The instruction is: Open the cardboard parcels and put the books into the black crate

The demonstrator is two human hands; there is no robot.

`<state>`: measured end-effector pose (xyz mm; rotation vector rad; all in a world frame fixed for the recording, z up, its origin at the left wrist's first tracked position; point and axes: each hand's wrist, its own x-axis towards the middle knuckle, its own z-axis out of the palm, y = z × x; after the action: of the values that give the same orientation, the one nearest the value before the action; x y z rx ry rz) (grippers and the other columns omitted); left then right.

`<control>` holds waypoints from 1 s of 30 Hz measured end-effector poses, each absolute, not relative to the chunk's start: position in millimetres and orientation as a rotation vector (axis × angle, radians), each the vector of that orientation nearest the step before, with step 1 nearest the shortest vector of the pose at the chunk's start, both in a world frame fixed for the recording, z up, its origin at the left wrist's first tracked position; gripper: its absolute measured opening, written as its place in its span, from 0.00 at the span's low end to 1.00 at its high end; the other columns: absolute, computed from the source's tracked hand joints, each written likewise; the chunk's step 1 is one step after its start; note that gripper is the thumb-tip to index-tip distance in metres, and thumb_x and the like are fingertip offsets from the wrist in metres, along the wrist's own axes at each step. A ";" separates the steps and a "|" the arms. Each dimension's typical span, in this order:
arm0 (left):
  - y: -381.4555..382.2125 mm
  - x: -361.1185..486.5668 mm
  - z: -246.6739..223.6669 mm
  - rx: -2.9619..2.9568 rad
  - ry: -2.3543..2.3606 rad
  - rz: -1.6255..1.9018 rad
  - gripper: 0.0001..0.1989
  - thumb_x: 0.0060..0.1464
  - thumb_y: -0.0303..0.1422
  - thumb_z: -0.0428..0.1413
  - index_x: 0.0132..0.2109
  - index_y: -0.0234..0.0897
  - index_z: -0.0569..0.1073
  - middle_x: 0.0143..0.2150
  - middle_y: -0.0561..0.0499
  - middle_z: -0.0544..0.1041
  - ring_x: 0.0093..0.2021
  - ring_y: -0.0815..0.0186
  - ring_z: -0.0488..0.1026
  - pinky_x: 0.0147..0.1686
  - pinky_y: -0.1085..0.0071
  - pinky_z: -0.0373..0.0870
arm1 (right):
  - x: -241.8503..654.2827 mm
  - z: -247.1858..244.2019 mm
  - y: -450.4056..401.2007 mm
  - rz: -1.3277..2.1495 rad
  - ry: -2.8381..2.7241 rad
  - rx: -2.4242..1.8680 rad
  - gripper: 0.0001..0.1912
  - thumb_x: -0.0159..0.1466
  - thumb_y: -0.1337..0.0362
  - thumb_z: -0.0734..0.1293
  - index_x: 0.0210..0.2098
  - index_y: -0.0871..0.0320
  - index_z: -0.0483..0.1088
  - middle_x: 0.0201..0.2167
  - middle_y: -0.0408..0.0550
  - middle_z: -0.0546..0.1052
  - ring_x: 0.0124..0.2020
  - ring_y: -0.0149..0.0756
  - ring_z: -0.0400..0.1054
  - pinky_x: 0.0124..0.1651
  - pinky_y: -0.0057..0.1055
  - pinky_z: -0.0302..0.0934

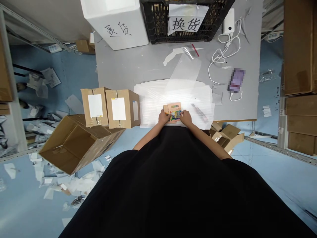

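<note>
Between my hands, at the front edge of the table, is a small peach-coloured illustrated booklet (175,110) with a colourful picture and dark title lettering; it could also be a thin box. A second peach piece (165,107) shows partly behind its left side. My left hand (164,117) is closed on the left edge, the thumb over the front. On the right edge, the fingers of my right hand (186,118) pinch the booklet. Below both hands lies a sheet of white foam wrap (152,99), and a clear plastic bag (184,67) stretches out beyond it.
Two labelled cartons (135,102) stand left, above a large open carton (74,142). A white foam box (119,29) and a black crate (158,36) line the back. At right lie a purple phone (236,80) and white cables (219,56). Open cartons (231,132) sit below right.
</note>
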<state>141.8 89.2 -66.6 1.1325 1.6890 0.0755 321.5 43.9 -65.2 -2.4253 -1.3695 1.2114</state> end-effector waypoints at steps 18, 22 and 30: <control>90.5 120.3 -62.0 0.681 1.405 0.382 0.16 0.51 0.26 0.58 0.48 0.38 0.70 0.37 0.50 0.80 0.36 0.65 0.79 0.42 0.65 0.77 | 302.8 -61.7 51.6 1.534 -0.937 -2.211 0.12 0.60 0.65 0.70 0.42 0.54 0.67 0.35 0.43 0.79 0.38 0.36 0.75 0.48 0.34 0.67; 97.1 119.8 -48.2 0.617 1.318 0.398 0.18 0.50 0.25 0.58 0.49 0.38 0.71 0.38 0.50 0.81 0.37 0.67 0.79 0.43 0.67 0.76 | 302.7 -53.7 56.0 1.658 -0.694 -1.993 0.11 0.59 0.65 0.71 0.39 0.56 0.67 0.36 0.46 0.80 0.36 0.34 0.75 0.43 0.32 0.69; 125.6 130.4 -17.9 0.699 1.305 0.438 0.20 0.52 0.31 0.59 0.53 0.40 0.72 0.39 0.51 0.82 0.38 0.66 0.79 0.44 0.68 0.76 | 311.6 -24.2 78.3 1.562 -0.596 -1.813 0.15 0.54 0.60 0.72 0.38 0.56 0.69 0.33 0.44 0.79 0.34 0.35 0.74 0.37 0.31 0.68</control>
<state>130.4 125.6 -17.9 0.6992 1.3050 0.4382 311.6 78.3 -24.2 -1.8127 -0.5963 1.5620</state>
